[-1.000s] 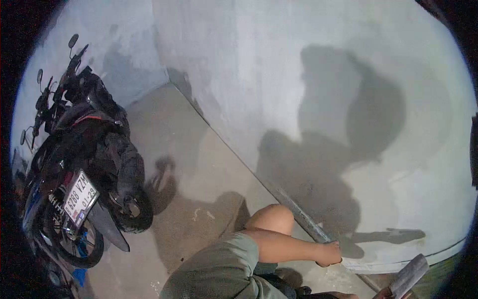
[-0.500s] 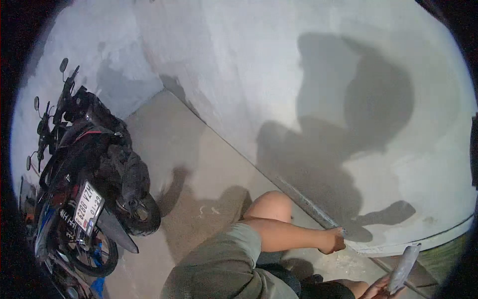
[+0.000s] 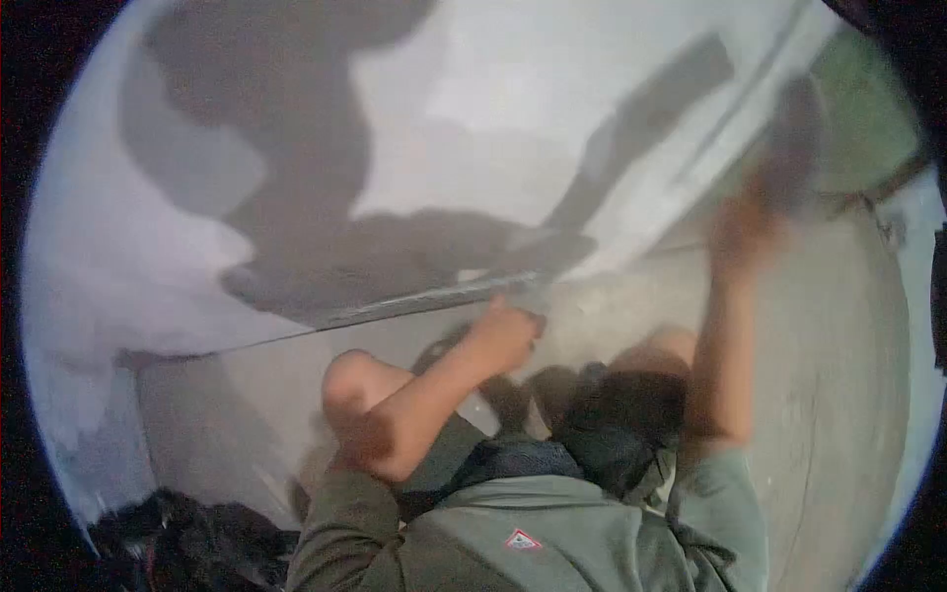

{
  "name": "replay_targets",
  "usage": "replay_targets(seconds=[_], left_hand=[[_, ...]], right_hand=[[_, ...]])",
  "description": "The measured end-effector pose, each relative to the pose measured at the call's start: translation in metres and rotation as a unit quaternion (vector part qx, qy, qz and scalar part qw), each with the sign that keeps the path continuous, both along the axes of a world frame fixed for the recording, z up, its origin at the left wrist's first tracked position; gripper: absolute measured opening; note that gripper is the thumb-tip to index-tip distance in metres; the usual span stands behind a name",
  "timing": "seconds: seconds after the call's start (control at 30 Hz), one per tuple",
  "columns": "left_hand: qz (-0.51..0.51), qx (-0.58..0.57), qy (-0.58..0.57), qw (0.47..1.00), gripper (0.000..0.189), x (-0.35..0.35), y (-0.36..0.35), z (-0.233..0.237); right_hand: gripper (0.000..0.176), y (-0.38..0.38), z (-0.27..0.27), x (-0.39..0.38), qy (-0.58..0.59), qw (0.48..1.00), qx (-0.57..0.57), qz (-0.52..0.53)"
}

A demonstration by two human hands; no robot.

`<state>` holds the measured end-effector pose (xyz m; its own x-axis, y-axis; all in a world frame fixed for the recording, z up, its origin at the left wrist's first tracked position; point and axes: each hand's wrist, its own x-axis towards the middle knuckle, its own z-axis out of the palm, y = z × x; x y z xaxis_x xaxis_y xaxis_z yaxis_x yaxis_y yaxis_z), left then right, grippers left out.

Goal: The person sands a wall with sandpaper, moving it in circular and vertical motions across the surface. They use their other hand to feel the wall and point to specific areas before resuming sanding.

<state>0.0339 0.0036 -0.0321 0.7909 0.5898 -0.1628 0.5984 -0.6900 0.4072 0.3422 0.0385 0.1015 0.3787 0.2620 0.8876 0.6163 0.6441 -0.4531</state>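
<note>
My left hand point(image 3: 508, 335) is closed low down at the foot of the pale wall, its upper edge by the end of a long thin strip point(image 3: 424, 298). What its fingers hold, if anything, is hidden. On the right, my right hand point(image 3: 748, 232) is raised and smeared by motion. It grips a long, flat, blade-like object point(image 3: 795, 133), too blurred to name exactly. The strip lies along the line where wall and floor meet.
The pale wall point(image 3: 473, 109) carries large shadows of my head and arm. Grey floor point(image 3: 829, 395) stretches to the right, with a green patch point(image 3: 873, 109) beyond the wall's edge. A dark motorbike part point(image 3: 197, 538) shows at lower left.
My view has swung right, so the motorbikes have mostly left the picture. My right hand has risen from the lower edge with the blade-like object. My left hand remains by the strip.
</note>
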Motion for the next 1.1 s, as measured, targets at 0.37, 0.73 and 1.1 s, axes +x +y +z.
replay_targets(seconds=[0.37, 0.73, 1.1], left_hand=[[-0.023, 0.009, -0.009, 1.0, 0.013, 0.005, -0.011, 0.015], [-0.051, 0.004, 0.004, 0.999, 0.014, 0.009, -0.012, 0.014], [-0.053, 0.006, 0.012, 0.998, 0.019, 0.005, -0.015, 0.013]], right_hand=[[0.066, 0.075, -0.008, -0.045, -0.33, 0.935, 0.019, -0.125], [0.081, 0.078, 0.015, -0.076, -0.345, 0.91, -0.056, -0.224], [0.083, 0.072, 0.051, -0.084, -0.199, 0.979, -0.002, -0.035]])
